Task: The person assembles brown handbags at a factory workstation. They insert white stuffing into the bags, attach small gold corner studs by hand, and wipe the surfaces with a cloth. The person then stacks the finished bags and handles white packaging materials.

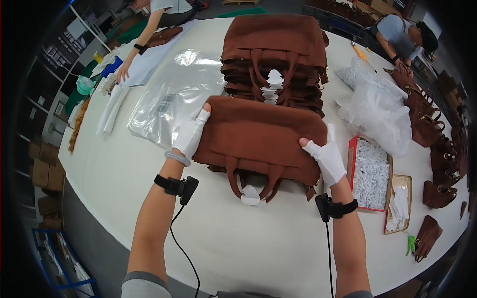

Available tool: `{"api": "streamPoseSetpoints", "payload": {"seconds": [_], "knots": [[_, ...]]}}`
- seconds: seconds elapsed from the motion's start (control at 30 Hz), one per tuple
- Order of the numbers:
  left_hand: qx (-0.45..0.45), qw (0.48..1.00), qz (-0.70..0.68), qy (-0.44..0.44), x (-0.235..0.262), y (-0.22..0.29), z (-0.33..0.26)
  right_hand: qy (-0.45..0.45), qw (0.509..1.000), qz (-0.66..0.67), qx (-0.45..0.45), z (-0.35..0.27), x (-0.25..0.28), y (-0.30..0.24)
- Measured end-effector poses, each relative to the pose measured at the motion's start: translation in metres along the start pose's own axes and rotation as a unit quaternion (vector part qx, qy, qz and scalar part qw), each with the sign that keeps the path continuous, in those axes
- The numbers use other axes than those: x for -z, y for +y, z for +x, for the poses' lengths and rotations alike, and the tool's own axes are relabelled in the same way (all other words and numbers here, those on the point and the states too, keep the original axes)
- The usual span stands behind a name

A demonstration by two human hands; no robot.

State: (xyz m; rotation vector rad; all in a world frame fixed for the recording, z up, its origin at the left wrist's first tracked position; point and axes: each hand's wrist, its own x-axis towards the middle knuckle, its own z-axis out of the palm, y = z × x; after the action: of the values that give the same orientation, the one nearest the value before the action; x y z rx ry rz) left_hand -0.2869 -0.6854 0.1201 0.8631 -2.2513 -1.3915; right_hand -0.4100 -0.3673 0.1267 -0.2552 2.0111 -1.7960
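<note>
At the left of the frame I see white rolls (113, 109) near a co-worker's hand (122, 73). Next come clear sleeves (166, 99), laid flat, probably to keep them smooth. My left hand (190, 135) grasps the brown bag (263, 136) by its left end, thumb on top. The bag is at the centre of the frame, tilted, its handles (232, 176) pointing toward me. My right hand (328, 161) grips the opposite end, thumb up too; I judge that holding both ends keeps the soft body stretched and level. Behind, the stack (273, 42) has its handles facing me as well, perhaps so each bag comes up the same way round. Farther right, the red box (353, 161) and gold tray (401, 180) corral small white pieces, seemingly for easy reach.

As for room, on the left the sleeves lie right by my hand, so a sideways swing could drag them. White tabletop (248, 243) runs from the handles to its near edge at lower centre, my best space for drawing back. On the right, the box wall is close to my wrist, leaving little slack.
</note>
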Motion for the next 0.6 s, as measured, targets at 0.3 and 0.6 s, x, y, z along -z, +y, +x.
{"api": "streamPoseSetpoints", "payload": {"seconds": [0.3,0.6], "knots": [[-0.178,0.970,-0.163,-0.017,-0.031,-0.007,0.027,0.112,0.959,-0.147,0.213,0.040,-0.011,0.002],[-0.090,0.990,0.078,-0.073,-0.047,-0.044,0.058,0.150,0.943,-0.283,0.091,0.084,-0.015,0.037]]}}
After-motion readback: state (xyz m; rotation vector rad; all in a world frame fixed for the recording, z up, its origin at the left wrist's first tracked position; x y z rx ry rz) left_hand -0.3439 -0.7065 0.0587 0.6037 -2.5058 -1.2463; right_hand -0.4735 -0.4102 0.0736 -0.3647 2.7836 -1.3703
